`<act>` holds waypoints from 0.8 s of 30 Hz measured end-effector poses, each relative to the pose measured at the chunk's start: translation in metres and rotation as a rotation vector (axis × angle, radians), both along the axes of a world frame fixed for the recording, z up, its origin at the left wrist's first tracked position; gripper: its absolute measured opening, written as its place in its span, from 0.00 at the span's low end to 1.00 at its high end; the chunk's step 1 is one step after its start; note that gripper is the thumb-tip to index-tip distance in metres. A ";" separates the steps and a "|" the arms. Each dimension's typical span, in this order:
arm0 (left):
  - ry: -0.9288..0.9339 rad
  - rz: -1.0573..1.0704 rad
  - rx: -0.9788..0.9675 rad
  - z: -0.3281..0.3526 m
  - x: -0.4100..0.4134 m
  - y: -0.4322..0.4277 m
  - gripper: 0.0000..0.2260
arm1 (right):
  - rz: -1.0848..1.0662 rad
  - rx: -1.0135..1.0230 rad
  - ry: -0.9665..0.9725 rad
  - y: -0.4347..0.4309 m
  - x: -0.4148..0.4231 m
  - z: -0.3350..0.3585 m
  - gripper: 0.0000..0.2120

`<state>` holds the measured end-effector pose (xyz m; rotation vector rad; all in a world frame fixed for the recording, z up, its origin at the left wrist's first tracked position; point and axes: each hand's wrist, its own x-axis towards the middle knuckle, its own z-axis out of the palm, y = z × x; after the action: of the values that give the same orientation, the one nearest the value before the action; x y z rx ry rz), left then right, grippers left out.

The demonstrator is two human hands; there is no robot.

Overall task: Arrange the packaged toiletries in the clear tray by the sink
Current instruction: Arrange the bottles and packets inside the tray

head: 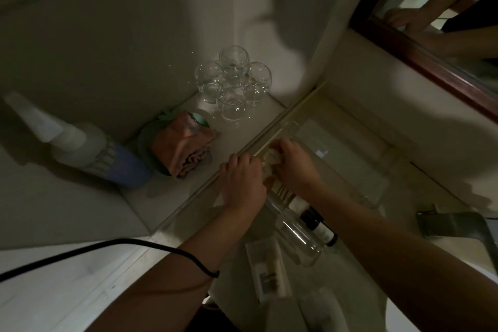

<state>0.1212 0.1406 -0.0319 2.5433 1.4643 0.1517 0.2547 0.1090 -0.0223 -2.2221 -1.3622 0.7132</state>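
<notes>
The clear tray [301,240] lies on the counter in dim light, running from my hands toward the lower right. My left hand [242,180] and my right hand [293,167] meet at its far end, and both grip a small pale packaged toiletry [273,157] between them. Thin stick-like packets [283,193] show just under my hands. Inside the tray lie a small dark bottle [320,226] and a white packet [297,203]. A flat white sachet [266,269] with dark print lies beside the tray's near end.
Several upturned glasses [233,81] stand in the back corner. A folded pink cloth [183,148] sits on a round dish, beside a white and blue spray bottle [80,143]. A dark faucet [458,226] is at right, a framed mirror [431,51] above. A black cable [107,246] crosses my left forearm.
</notes>
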 end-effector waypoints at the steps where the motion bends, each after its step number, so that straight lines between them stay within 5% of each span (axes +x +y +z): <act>1: 0.003 0.006 0.008 -0.001 0.000 0.000 0.15 | -0.006 0.009 0.002 0.000 0.000 -0.001 0.22; 24: -0.024 -0.021 0.018 -0.004 -0.001 0.004 0.17 | 0.003 -0.023 -0.028 0.002 0.005 0.003 0.23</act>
<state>0.1206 0.1447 -0.0356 2.5613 1.4335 0.1930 0.2592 0.1109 -0.0189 -2.2567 -1.3775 0.7053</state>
